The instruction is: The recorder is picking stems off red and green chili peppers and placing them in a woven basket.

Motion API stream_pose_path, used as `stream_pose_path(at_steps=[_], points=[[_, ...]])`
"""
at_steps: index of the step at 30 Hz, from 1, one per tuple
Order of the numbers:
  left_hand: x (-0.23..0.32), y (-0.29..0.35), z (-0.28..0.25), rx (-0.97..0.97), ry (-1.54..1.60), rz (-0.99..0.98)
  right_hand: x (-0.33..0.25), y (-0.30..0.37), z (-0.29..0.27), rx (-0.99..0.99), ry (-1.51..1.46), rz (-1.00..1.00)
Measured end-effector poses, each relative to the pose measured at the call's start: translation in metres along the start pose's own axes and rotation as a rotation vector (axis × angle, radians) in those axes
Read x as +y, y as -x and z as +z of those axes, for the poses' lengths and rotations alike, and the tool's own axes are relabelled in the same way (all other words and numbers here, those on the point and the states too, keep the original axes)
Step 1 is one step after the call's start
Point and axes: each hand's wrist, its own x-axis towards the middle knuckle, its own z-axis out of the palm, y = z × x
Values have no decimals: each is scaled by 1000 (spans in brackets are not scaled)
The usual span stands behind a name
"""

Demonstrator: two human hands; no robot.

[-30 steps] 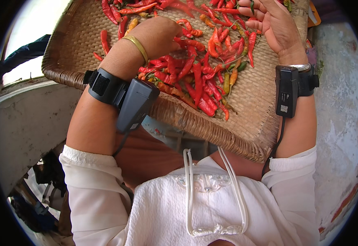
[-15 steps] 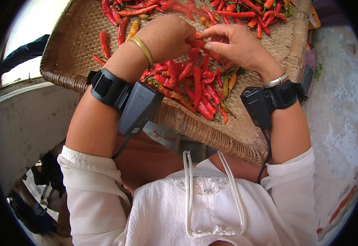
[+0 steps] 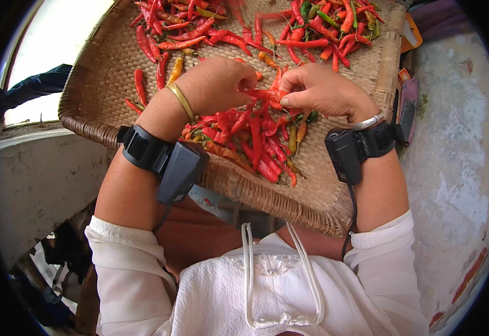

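A red chili pepper [image 3: 265,94] stretches between my hands over the wicker tray [image 3: 323,168]. My left hand [image 3: 217,85], with a gold bangle, is curled closed around the pepper's left end; its fingertips are partly hidden. At the other end, the thumb and fingers of my right hand [image 3: 328,92] pinch the same pepper. Just below my hands lies a heap of red chili peppers [image 3: 258,137], with a few orange and yellowish ones among them.
Farther up the tray lie another pile of chili peppers [image 3: 328,28] at the right and scattered peppers [image 3: 188,33] at the left. The tray's thick woven rim [image 3: 272,196] runs close to my lap. A pale, worn surface [image 3: 451,140] lies to the right.
Both hands have come nearer to me, and the pepper between them now shows more fully. The view has shifted slightly, with more of the far piles visible.
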Motion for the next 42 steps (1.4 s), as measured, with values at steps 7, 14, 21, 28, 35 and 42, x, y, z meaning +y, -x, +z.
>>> stream_pose_path(at_steps=[7, 14, 21, 28, 35, 42], points=[[-13, 6, 5, -106, -146, -80, 12, -2, -24, 423, -365, -220], [-13, 5, 12, -179, -220, -74, 11, -11, -4, 443, -208, -127], [-18, -4, 24, -268, -179, -19, 16, -16, 22, 109, 265, -101], [1, -7, 26, -405, -16, 12, 19, -20, 34, -70, 396, -134], [6, -10, 30, -419, -194, 23, 24, -21, 40, 13, 480, -101], [-2, -5, 20, -373, -77, 39, 2, -10, 13, 354, 367, -164]])
